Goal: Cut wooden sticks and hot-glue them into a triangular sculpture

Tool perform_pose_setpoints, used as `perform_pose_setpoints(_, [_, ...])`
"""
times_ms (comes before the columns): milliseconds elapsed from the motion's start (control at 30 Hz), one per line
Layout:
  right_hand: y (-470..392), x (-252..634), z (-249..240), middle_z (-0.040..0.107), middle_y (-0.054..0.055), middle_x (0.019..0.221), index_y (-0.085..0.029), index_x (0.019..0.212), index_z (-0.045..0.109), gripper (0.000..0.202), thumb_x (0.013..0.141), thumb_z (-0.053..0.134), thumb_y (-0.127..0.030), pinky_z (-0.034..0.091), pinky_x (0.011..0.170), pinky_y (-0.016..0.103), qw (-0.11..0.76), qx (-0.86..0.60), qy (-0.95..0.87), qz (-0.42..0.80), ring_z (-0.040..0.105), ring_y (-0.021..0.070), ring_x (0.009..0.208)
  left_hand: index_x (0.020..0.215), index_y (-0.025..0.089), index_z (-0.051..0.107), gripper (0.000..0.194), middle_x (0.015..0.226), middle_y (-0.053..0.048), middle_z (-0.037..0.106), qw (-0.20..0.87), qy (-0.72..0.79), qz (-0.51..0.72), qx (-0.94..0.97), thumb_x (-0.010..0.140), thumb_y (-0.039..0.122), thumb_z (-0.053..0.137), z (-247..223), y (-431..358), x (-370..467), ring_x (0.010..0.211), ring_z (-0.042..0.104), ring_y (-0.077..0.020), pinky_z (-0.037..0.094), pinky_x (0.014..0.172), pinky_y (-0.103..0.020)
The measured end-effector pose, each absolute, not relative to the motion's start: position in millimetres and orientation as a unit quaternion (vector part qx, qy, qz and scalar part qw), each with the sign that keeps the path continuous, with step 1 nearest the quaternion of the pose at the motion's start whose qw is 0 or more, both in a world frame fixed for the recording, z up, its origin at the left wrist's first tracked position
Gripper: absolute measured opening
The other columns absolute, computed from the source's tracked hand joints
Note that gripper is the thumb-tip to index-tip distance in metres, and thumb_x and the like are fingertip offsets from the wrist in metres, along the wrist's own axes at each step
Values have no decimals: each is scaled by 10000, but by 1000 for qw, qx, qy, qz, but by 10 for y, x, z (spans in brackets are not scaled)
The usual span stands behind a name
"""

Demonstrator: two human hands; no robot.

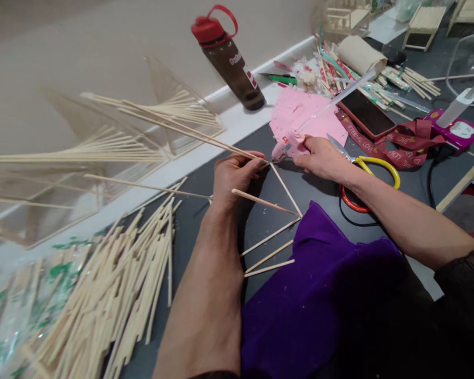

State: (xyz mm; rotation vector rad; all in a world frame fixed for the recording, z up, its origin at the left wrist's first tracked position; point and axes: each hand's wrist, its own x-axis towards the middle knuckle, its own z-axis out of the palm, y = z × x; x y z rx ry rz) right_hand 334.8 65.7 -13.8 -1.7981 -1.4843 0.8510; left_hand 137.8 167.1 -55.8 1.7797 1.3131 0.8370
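My left hand (237, 176) is closed, pinching thin wooden sticks (197, 134) that are joined into an angular frame. One stick (285, 188) of this frame slopes down from the pinch to a corner beside the purple cloth. My right hand (319, 158) wraps round a pink glue gun (290, 145) with a long clear glue stick (335, 97) at its back. The gun's nozzle is at the stick joint, just right of my left fingertips; whether it touches the wood I cannot tell. Purple cloth (324, 284) lies in front of my body.
Loose chopsticks (118, 284) and wrapped ones (16, 316) are heaped at left. Fan-like stick structures (114, 147) stand along the wall. Behind my hands are a water bottle (233, 63), pink sheet (300, 108) and phone (367, 113). Scissors (379, 163) lie by my right forearm.
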Motion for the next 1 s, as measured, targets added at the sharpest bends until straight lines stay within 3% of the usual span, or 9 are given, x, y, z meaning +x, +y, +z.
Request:
perform_pose_setpoints(267, [642, 3336, -138, 700, 63, 810, -123, 1019, 652, 171, 875, 590, -193, 440, 662, 256, 335, -684, -559, 328, 630, 165, 734, 814, 182, 762, 192, 775, -48, 724, 392, 516, 332, 685, 662, 299, 754, -536, 1699, 1343, 674, 632, -174, 483, 531, -261])
perform_pose_setpoints(433, [630, 3332, -123, 691, 59, 799, -124, 1007, 647, 156, 871, 600, -185, 443, 672, 259, 339, -684, -556, 329, 627, 165, 740, 872, 173, 757, 253, 760, -41, 721, 397, 518, 333, 681, 644, 278, 789, -517, 1682, 1353, 663, 625, -169, 479, 561, -276])
perform_pose_setpoints(633, [622, 3325, -96, 687, 56, 787, -123, 988, 649, 134, 879, 597, -181, 441, 674, 259, 335, -686, -557, 328, 633, 163, 745, 955, 74, 748, 328, 751, -34, 717, 406, 519, 310, 685, 687, 259, 793, -509, 1683, 1354, 660, 601, -129, 466, 648, -276])
perform_pose_setpoints(867, [628, 3326, -105, 701, 63, 795, -124, 994, 650, 136, 885, 593, -184, 460, 694, 263, 331, -685, -564, 322, 651, 166, 748, 874, 112, 754, 192, 738, -39, 711, 409, 503, 271, 712, 711, 213, 745, -458, 1710, 1376, 668, 618, -145, 475, 674, -293])
perform_pose_setpoints(1000, [628, 3325, -116, 705, 70, 798, -125, 987, 655, 136, 884, 593, -189, 464, 703, 269, 316, -691, -570, 313, 662, 174, 753, 917, 102, 755, 228, 747, -50, 718, 389, 487, 255, 739, 758, 260, 717, -527, 1743, 1348, 663, 608, -146, 464, 641, -284])
